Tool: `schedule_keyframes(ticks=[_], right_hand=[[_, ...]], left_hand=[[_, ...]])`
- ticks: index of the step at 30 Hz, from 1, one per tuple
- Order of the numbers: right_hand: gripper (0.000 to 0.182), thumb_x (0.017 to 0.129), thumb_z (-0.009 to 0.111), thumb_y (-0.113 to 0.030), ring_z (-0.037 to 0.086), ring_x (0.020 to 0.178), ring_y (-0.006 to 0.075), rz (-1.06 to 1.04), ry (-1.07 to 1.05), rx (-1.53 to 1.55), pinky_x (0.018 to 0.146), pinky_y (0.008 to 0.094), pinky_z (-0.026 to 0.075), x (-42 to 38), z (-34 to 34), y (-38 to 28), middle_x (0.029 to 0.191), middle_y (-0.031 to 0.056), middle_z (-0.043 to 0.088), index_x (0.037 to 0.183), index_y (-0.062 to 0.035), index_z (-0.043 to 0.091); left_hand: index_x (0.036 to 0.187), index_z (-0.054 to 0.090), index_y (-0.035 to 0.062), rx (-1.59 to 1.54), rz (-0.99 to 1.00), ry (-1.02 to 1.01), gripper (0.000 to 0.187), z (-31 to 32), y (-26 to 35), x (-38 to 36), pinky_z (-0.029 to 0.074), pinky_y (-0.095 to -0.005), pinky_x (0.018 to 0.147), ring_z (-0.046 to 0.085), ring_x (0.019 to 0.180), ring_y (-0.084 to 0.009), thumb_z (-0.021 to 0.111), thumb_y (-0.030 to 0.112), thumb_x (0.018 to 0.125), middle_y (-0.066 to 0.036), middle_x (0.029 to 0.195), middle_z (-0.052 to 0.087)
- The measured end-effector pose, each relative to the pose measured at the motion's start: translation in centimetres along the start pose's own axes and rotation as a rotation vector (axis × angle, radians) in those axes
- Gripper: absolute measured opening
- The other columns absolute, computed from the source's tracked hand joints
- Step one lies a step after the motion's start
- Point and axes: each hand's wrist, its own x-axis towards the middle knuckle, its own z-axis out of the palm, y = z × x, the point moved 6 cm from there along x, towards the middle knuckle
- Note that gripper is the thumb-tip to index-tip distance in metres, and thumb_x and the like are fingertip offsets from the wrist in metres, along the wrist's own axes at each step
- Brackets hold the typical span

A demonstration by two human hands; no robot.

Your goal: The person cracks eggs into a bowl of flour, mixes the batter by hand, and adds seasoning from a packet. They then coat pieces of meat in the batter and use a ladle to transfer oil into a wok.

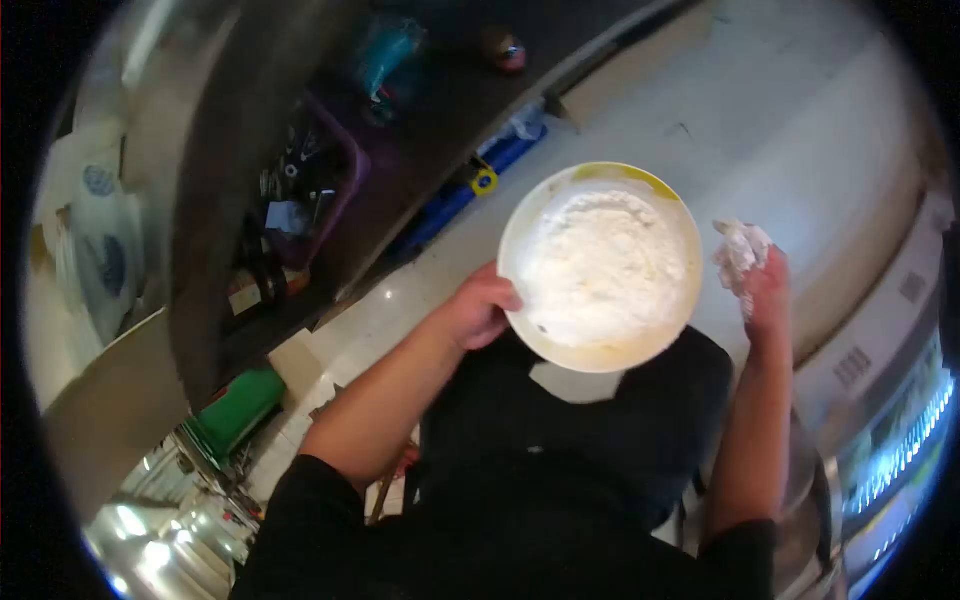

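My left hand (483,308) grips the left rim of a round, cream-coloured bowl (527,347), with the thumb over the edge. White, lumpy flour (605,265) fills much of the bowl, and a small dark speck lies in it near the lower left. A yellow patch shows on the upper right rim. To the right of the bowl and apart from it, my right hand (757,275) is raised, its fingers coated in white, sticky-looking flour. Those fingers look loosely bent and spread, with no separate object visible in them.
A dark table (440,130) at the upper left bears a purple-rimmed tray (355,160) of small items and a teal bag (390,55). Below its edge is a blue item with a yellow ring (484,181). A green container (238,408) stands at lower left; a lit display case (905,440) is at right.
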Motion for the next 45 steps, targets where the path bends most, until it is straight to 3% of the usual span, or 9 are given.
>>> schedule_keyframes(ticks=[12,17,20,27,29,31,33,39,45], right_hand=[[0.022,0.079,0.059,-0.011,0.051,0.062,0.0109,-0.001,-0.299,-0.114,0.053,0.0253,0.042,15.4,4.8,8.6,0.077,0.0046,0.06,0.097,0.0021,0.061],[0.023,0.079,0.061,-0.012,0.054,0.064,0.014,-0.228,-0.428,-0.102,0.057,0.0295,0.045,17.2,5.4,10.3,0.078,0.0067,0.061,0.096,0.0032,0.06],[0.025,0.079,0.062,-0.016,0.057,0.069,0.0144,-0.164,-0.221,-0.393,0.06,0.0312,0.046,17.9,4.3,11.5,0.08,0.0072,0.063,0.097,0.0029,0.061],[0.015,0.079,0.062,-0.015,0.048,0.05,0.0045,-0.146,-0.481,-0.053,0.042,0.0211,0.034,11.8,8.8,4.7,0.065,-0.0024,0.058,0.087,-0.002,0.063],[0.016,0.08,0.061,-0.016,0.049,0.051,0.0044,-0.161,-0.406,0.019,0.042,0.0207,0.035,12.3,8.3,4.7,0.066,-0.0026,0.059,0.089,-0.0024,0.063],[0.018,0.079,0.06,-0.015,0.05,0.053,0.0054,-0.182,-0.424,-0.007,0.044,0.0211,0.036,12.7,8.1,3.7,0.068,-0.0016,0.06,0.09,-0.0012,0.063],[0.02,0.079,0.058,-0.015,0.052,0.055,0.0064,-0.202,-0.434,-0.034,0.046,0.0215,0.037,13.1,7.7,2.2,0.07,-0.0005,0.061,0.091,0.0,0.063],[0.017,0.081,0.061,-0.017,0.054,0.051,0.0074,-0.231,-0.537,-0.046,0.04,0.0207,0.038,13.4,7.8,-1.3,0.071,0.0,0.062,0.09,-0.0031,0.063],[0.019,0.081,0.06,-0.015,0.058,0.057,0.0108,-0.207,-0.58,0.045,0.045,0.0225,0.043,14.5,11.7,-3.2,0.076,0.0041,0.063,0.094,-0.0004,0.061]], left_hand=[[0.126,0.041,-0.0018,-0.041,0.197,-0.143,0.073,-7.1,-1.4,15.2,0.041,-0.0381,0.096,0.054,0.107,-0.0271,0.06,0.009,0.057,-0.015,0.116,0.055],[0.125,0.044,-0.0013,0.037,0.275,-0.091,0.067,-7.1,-0.3,15.2,0.042,-0.0367,0.093,0.055,0.104,-0.0253,0.058,0.011,0.06,-0.014,0.114,0.057],[0.124,0.047,0.0001,0.096,0.282,-0.087,0.061,-7.1,0.1,14.2,0.045,-0.0357,0.089,0.057,0.101,-0.0236,0.056,0.013,0.065,-0.013,0.112,0.058],[0.12,0.051,0.0037,0.164,0.296,0.064,0.052,-8.2,5.1,8.3,0.043,-0.0364,0.091,0.054,0.107,-0.0266,0.061,0.029,0.076,-0.015,0.117,0.056],[0.12,0.051,0.006,0.869,0.902,0.681,0.049,-9.8,10.0,2.9,0.044,-0.0384,0.091,0.055,0.105,-0.0295,0.06,0.033,0.08,-0.014,0.114,0.058],[0.122,0.05,0.006,1.618,1.007,1.379,0.048,-7.8,13.3,-3.8,0.037,-0.0434,0.098,0.054,0.106,-0.0304,0.058,0.029,0.081,-0.015,0.111,0.058],[0.115,0.055,0.0059,2.02,1.066,1.596,0.04,-9.2,15.7,-5.7,0.026,-0.0463,0.105,0.037,0.124,-0.0278,0.053,0.027,0.081,-0.013,0.119,0.054],[0.103,0.06,0.0037,2.331,0.689,1.419,0.032,-13.3,17.7,-5.0,0.018,-0.0442,0.109,0.042,0.119,-0.0236,0.038,0.015,0.083,-0.01,0.112,0.057],[0.091,0.064,0.0034,2.362,0.79,1.467,0.027,-12.5,16.6,-4.6,0.023,-0.0442,0.106,0.047,0.111,-0.0269,0.044,0.016,0.078,-0.012,0.096,0.061]])
